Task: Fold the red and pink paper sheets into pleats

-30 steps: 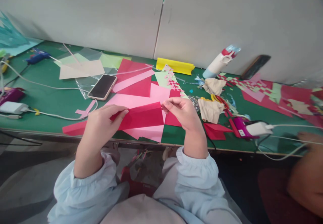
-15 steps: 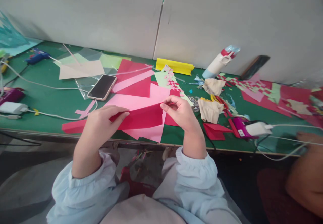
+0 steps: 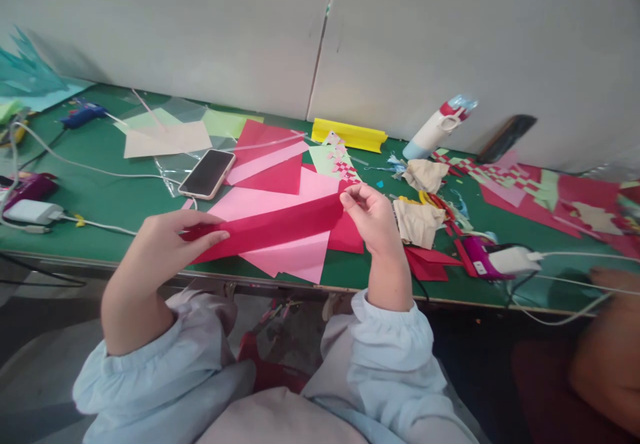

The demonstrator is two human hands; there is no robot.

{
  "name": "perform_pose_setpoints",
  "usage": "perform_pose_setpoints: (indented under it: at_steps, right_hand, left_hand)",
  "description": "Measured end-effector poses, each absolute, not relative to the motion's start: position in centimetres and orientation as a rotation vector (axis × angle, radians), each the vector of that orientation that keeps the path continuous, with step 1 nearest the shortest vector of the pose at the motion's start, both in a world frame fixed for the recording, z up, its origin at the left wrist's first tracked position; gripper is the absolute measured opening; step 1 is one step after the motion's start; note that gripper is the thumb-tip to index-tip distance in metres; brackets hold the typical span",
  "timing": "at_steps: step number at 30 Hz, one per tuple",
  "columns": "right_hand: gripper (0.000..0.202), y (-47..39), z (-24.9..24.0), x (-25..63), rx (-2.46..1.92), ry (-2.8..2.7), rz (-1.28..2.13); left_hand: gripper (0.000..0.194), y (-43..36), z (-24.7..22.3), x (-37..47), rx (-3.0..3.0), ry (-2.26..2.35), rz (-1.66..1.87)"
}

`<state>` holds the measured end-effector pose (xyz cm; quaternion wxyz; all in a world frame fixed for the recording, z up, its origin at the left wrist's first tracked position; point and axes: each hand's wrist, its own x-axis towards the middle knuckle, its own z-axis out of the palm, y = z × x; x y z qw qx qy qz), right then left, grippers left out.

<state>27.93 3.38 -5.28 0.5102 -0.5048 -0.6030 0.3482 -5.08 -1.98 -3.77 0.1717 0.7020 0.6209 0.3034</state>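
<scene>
A long folded strip of red paper [image 3: 280, 227] is stretched between my hands, over the table's front edge. My left hand [image 3: 170, 241] pinches its left end between thumb and fingers. At the upper right corner, my right hand [image 3: 371, 212] grips the paper with thumb and fingertips. Sheets of pink paper [image 3: 305, 257] lie on the table beneath it, partly hidden by the strip. Behind them is a red sheet [image 3: 273, 184] with a pale pink strip [image 3: 267, 163] across it. A phone [image 3: 207, 174] rests just beyond my left hand.
The green table [image 3: 110, 197] holds a blue glue gun [image 3: 83, 113], white chargers and cables, yellow folded paper [image 3: 349, 135], a tilted bottle [image 3: 440, 127], beige cloth [image 3: 419, 223], a purple power block [image 3: 483, 255] and woven paper pieces [image 3: 515, 181]. Another person's arm [image 3: 607, 351] is at right.
My left hand has slid leftward to the strip's left end, and my right hand has moved slightly right. More of the red strip now shows between them.
</scene>
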Motion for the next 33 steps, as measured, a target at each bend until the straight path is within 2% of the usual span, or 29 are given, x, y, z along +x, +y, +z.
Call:
perform_pose_setpoints:
  at_steps: [5, 10, 16, 23, 28, 33]
  right_hand:
    - [0.032, 3.6, -5.3, 28.7, -1.216, -1.351, 0.844]
    - [0.034, 3.8, -5.3, 29.4, -1.17, -1.244, 0.867]
    - [0.04, 3.9, -5.4, 29.8, -1.186, -1.159, 0.903]
    - [0.035, 4.1, -5.6, 30.1, -1.158, -1.221, 0.879]
    - [0.031, 4.1, -5.9, 30.2, -1.113, -1.327, 0.793]
    - [0.038, 4.2, -5.9, 29.8, -1.113, -1.137, 0.916]
  left_hand:
    - [0.035, -2.1, -3.9, -6.4, 1.735, 1.822, 0.983]
    - [0.042, -1.5, -4.1, -6.6, 1.353, 1.76, 1.267]
    - [0.036, -0.6, -4.7, -6.5, 1.071, 1.831, 1.369]
    - [0.028, 0.1, -4.7, -5.2, 0.87, 1.626, 1.519]
    - [0.056, 0.2, -4.8, -5.0, 0.844, 1.588, 1.559]
    - [0.081, -0.1, -5.1, -4.9, 1.061, 1.479, 1.623]
